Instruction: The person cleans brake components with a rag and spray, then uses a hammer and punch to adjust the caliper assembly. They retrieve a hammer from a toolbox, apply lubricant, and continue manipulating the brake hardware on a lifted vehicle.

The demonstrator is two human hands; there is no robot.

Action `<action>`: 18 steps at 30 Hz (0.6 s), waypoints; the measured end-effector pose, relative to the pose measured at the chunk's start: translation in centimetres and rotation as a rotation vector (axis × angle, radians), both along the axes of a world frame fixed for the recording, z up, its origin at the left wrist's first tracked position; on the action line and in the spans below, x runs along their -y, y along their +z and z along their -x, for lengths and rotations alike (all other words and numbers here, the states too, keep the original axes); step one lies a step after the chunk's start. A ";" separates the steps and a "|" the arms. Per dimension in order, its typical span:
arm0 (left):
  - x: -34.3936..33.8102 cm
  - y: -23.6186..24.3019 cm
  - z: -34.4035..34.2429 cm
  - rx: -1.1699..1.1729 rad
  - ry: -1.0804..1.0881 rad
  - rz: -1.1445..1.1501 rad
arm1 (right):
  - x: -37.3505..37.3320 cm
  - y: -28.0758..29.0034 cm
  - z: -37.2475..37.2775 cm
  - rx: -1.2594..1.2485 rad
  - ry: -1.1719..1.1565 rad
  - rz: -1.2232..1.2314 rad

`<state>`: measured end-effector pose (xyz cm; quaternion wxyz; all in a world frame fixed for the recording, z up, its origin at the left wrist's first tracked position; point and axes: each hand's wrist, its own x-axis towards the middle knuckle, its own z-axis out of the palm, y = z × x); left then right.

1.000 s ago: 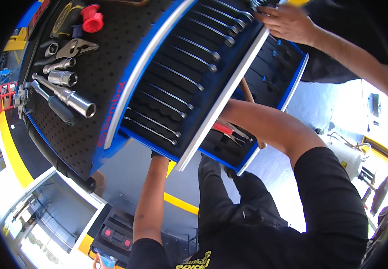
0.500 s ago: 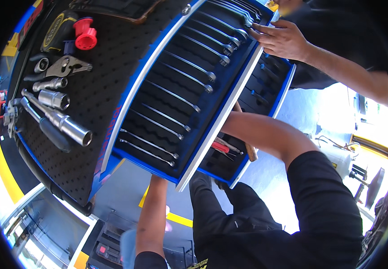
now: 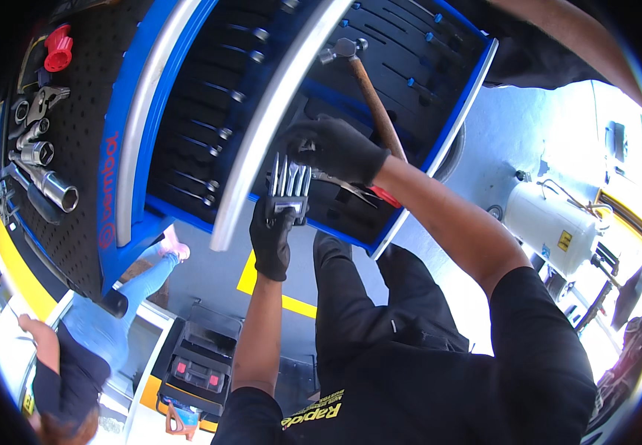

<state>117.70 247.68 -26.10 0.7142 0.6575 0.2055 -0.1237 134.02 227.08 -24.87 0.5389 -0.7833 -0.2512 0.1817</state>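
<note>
My left hand [image 3: 270,241], in a black glove, grips a dark holder [image 3: 288,209] with several slim metal tools [image 3: 289,178] standing side by side in it; their exact kind is unclear. At their far ends is my right hand [image 3: 342,150], also gloved, its fingers curled around something dark that I cannot make out. Both hands are over the lower drawer [image 3: 426,165], beside the upper drawer's silver front edge [image 3: 267,126]. In that lower drawer, a ball-peen hammer [image 3: 371,100] lies with its wooden handle passing beyond my right hand. A red-handled tool [image 3: 386,196] shows under my right wrist.
The upper drawer holds several wrenches [image 3: 217,132]. Sockets [image 3: 57,189] and a red part [image 3: 58,49] lie on the cabinet's black top [image 3: 87,119]. Another person's arm [image 3: 581,33] reaches in at upper right; a second person [image 3: 76,356] is lower left. A white tank [image 3: 551,222] stands right.
My hands have come into view from under the upper drawer, with the holder of metal tools. The other person's hand has left the upper drawer's edge. The view has shifted, showing more of the lower drawer.
</note>
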 end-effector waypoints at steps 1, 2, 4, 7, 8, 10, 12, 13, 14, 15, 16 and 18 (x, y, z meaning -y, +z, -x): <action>0.7 0.2 -0.2 -0.008 0.047 0.074 | 0.3 0.2 -0.2 0.018 0.032 0.043; 1.2 0.5 -0.5 -0.023 0.088 0.149 | 0.4 0.3 -0.5 -0.109 0.050 0.084; 1.8 1.3 -0.7 -0.019 0.122 0.216 | 0.7 0.5 -1.0 -0.270 0.068 0.075; 2.4 2.6 -0.5 0.004 0.132 0.195 | 1.2 1.2 -1.1 -0.012 0.053 0.207; 2.5 3.0 -0.2 0.002 0.148 0.195 | 1.3 1.6 -1.0 0.088 0.041 0.309; 2.6 3.7 0.0 0.021 0.157 0.211 | 1.2 2.5 -1.0 0.072 0.110 0.274; 2.4 4.4 0.2 0.049 0.139 0.238 | 0.7 3.6 -0.8 -0.203 0.236 0.313; 2.3 4.8 0.2 0.042 0.115 0.234 | 0.7 4.1 -0.7 -0.183 0.287 0.229; 2.2 5.1 0.2 0.011 0.104 0.234 | 0.6 4.6 -0.5 -0.226 0.294 0.277; 2.1 5.4 0.1 -0.017 0.096 0.243 | 0.7 5.1 -0.4 -0.261 0.302 0.287; 1.9 5.8 0.0 -0.041 0.083 0.267 | 0.9 5.5 -0.4 -0.295 0.310 0.297; 1.6 6.4 -0.3 -0.057 0.035 0.237 | 1.3 6.1 -0.1 -0.318 0.280 0.261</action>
